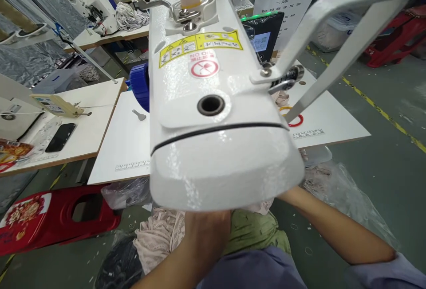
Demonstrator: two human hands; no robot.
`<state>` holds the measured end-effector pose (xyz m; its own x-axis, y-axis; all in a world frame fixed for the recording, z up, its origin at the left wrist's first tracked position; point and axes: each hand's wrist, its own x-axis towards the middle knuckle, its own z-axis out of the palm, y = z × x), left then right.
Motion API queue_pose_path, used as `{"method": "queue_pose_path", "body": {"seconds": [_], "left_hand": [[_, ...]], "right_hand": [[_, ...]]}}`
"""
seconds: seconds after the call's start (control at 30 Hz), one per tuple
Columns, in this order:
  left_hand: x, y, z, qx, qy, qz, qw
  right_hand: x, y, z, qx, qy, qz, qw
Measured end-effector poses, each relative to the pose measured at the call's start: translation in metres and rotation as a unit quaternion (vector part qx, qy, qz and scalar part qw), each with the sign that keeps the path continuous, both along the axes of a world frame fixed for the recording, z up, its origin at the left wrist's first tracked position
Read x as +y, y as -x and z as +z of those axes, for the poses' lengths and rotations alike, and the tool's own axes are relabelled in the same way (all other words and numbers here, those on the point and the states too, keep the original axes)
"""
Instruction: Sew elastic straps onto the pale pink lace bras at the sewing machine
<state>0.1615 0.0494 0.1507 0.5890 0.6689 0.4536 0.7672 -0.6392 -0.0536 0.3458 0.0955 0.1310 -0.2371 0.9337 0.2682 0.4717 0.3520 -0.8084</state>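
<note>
A white sewing machine head fills the middle of the view and hides what lies below it. My left hand reaches under its lower edge, with the back of the hand showing and the fingers hidden. The right forearm goes under the machine's right side, and my right hand is out of sight behind it. Pale pink lace fabric lies in a heap just left of my left hand. A green cloth is on my lap, to the right of that hand. What either hand holds cannot be seen.
A white tabletop extends on both sides of the machine. A thread guard arm rises at the right. At left are a red stool, a black phone and another table. Clear plastic bags lie at lower right.
</note>
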Motion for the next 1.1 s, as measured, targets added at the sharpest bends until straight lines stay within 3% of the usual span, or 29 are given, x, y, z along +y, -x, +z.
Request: {"method": "queue_pose_path", "body": {"seconds": [0.23, 0.43, 0.67, 0.9, 1.0, 1.1], "left_hand": [[-0.001, 0.003, -0.006, 0.008, 0.009, -0.011, 1.0], [0.003, 0.016, -0.007, -0.003, 0.02, -0.035, 0.999], [0.003, 0.015, -0.004, -0.026, 0.051, -0.061, 0.997], [0.002, 0.03, -0.008, -0.093, 0.097, -0.02, 0.991], [0.001, 0.037, -0.005, -0.189, 0.196, 0.041, 0.961], [0.008, 0.044, 0.0, -0.274, 0.369, 0.063, 0.886]], "right_hand": [[-0.004, -0.009, -0.007, -0.007, 0.002, 0.013, 1.0], [-0.01, -0.007, -0.001, 0.027, 0.029, 0.026, 0.999], [-0.016, -0.008, -0.005, 0.065, 0.029, -0.019, 0.997], [-0.022, -0.002, -0.008, 0.073, 0.075, -0.021, 0.994], [-0.024, -0.007, -0.014, 0.05, 0.08, -0.074, 0.993], [-0.034, -0.012, -0.018, 0.004, 0.092, -0.091, 0.992]]}}
